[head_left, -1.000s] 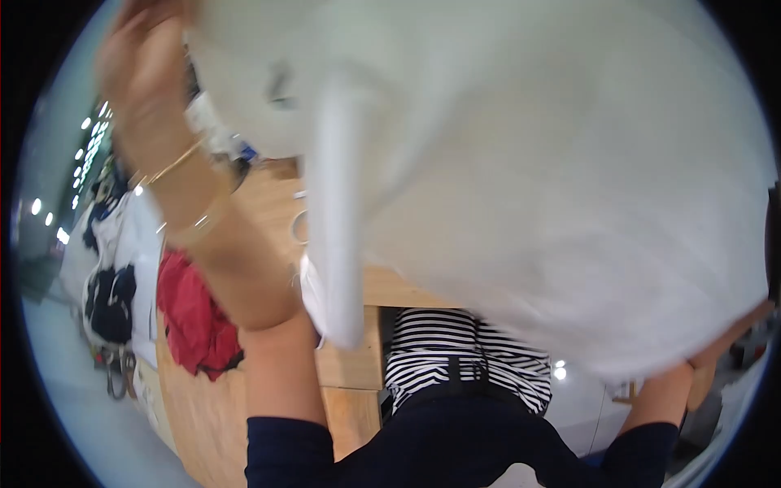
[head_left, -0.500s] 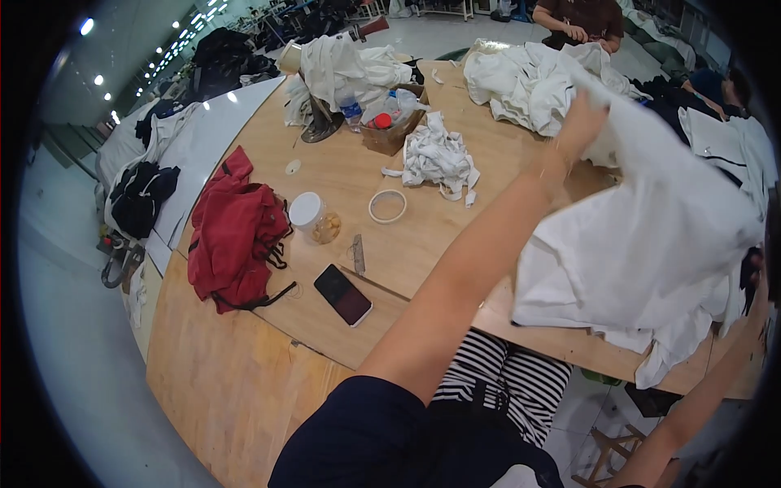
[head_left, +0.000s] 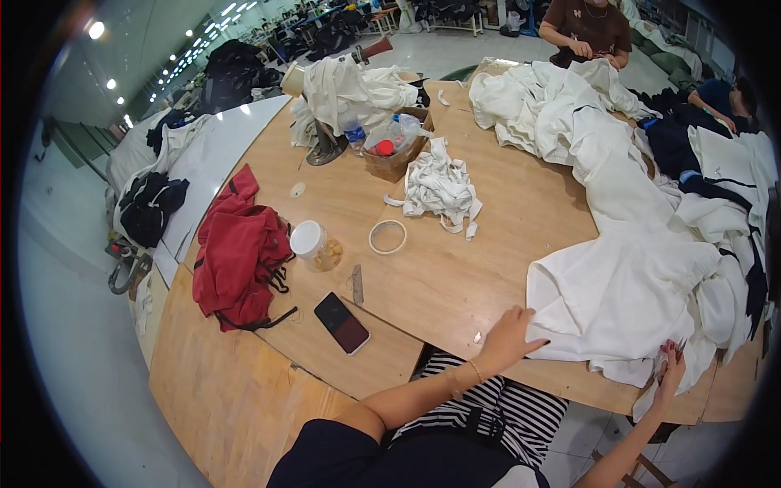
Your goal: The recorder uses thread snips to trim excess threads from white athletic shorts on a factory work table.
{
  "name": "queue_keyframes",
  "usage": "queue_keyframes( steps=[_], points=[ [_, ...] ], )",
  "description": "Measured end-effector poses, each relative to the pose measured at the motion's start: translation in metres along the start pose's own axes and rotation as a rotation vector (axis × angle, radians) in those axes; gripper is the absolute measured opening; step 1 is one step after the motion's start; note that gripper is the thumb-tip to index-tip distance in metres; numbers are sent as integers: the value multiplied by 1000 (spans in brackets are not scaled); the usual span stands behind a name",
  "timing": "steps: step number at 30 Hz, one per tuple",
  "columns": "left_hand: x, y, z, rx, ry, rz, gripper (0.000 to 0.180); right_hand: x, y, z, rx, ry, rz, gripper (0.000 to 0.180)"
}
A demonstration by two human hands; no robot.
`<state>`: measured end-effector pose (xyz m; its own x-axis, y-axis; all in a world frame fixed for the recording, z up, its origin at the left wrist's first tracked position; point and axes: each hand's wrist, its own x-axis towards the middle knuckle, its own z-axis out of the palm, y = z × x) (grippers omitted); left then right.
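Observation:
A white garment (head_left: pixel 626 293) lies spread over the right part of the wooden table, its near edge close to me. At its near left corner is my left hand (head_left: pixel 506 340), fingers apart, the thumb over the cloth edge. My right hand (head_left: pixel 670 370) is at the near right edge of the garment with its fingers closed. Something small, thin and dark shows by those fingertips, too small to name; whether the hand also pinches cloth I cannot tell.
More white garments (head_left: pixel 529 106) are heaped at the far right, beside dark and white cloth (head_left: pixel 724 179). On the table also lie white scraps (head_left: pixel 442 189), a tape roll (head_left: pixel 388 237), a jar (head_left: pixel 317 246), a phone (head_left: pixel 342 323), a red garment (head_left: pixel 236 260) and a cardboard box (head_left: pixel 390 167).
The white garment, raised and blurred before, now lies flat on the table. My left hand has come down and nearer to its near left corner; my right hand has moved left to its near edge.

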<state>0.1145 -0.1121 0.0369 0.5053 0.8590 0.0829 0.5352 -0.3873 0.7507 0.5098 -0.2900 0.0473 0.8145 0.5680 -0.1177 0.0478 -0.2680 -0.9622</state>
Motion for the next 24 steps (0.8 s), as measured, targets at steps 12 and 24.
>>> queue_keyframes(
  steps=[12, 24],
  points=[
    [179, -110, -185, -85, 841, 14, 25, -51, -66, 142, -394, -202, -458, 17],
    [352, -232, -445, 365, 966, -531, 44, -18, -71, 257, -929, -517, -440, 23]
  ],
)
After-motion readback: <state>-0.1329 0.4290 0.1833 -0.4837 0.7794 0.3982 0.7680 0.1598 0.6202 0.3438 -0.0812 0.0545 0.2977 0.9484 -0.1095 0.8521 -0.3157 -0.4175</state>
